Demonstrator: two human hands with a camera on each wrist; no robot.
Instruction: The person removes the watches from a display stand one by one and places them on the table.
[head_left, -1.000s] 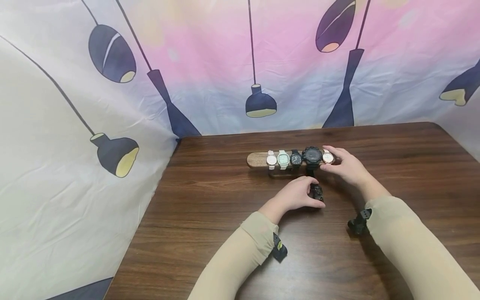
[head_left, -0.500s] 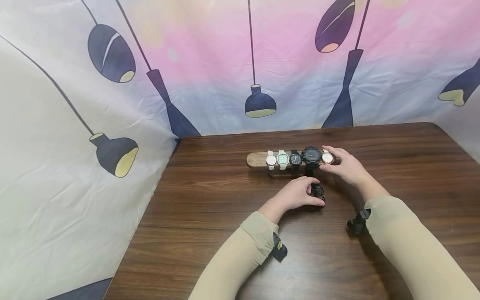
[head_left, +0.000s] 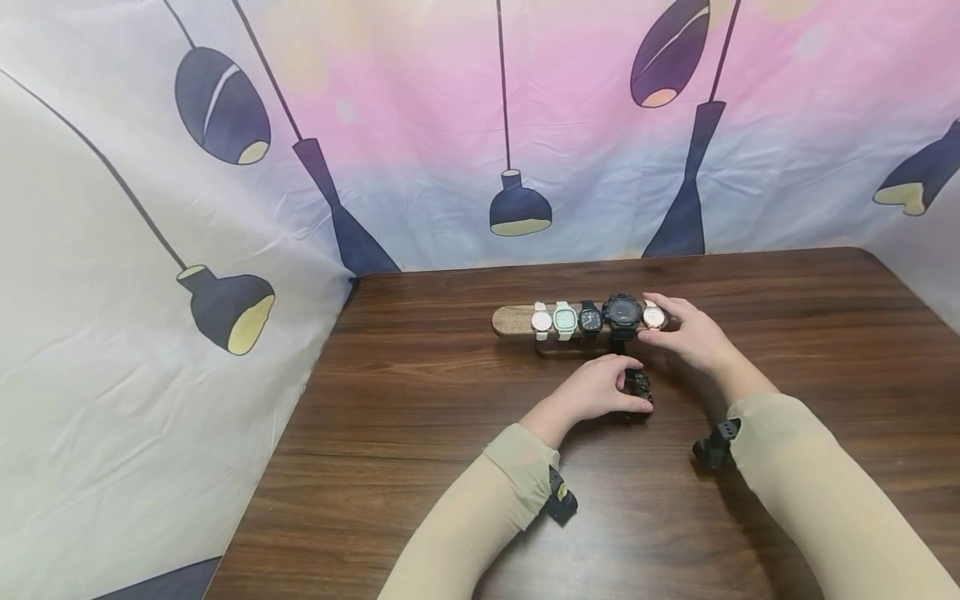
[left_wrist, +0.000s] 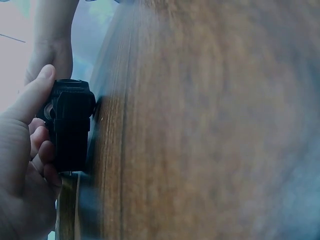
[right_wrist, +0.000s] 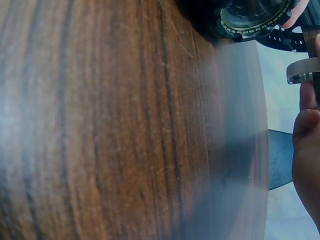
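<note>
My left hand (head_left: pixel 588 392) pinches a chunky black sports watch (head_left: pixel 640 385) between thumb and fingers, close over the table in front of the stand. In the left wrist view this black watch (left_wrist: pixel 74 120) shows side-on with its strap closed. My right hand (head_left: pixel 693 335) grips the right end of a wooden watch stand, thumb and fingers spanning a white-strapped watch (head_left: pixel 654 317) with a rose-gold rim. Its pale strap (right_wrist: pixel 301 68) shows by my fingers in the right wrist view. The wooden bar (head_left: pixel 512 321) carries the watches in a row.
Left of my right hand on the bar sit a large black watch (head_left: pixel 622 312), a square black watch (head_left: pixel 591 318), a mint square watch (head_left: pixel 566 320) and a white watch (head_left: pixel 542 320). A patterned cloth (head_left: pixel 442 200) hangs behind the brown table (head_left: pixel 405 467).
My left hand has edged slightly to the right with the black watch. My right hand stays at the end of the stand.
</note>
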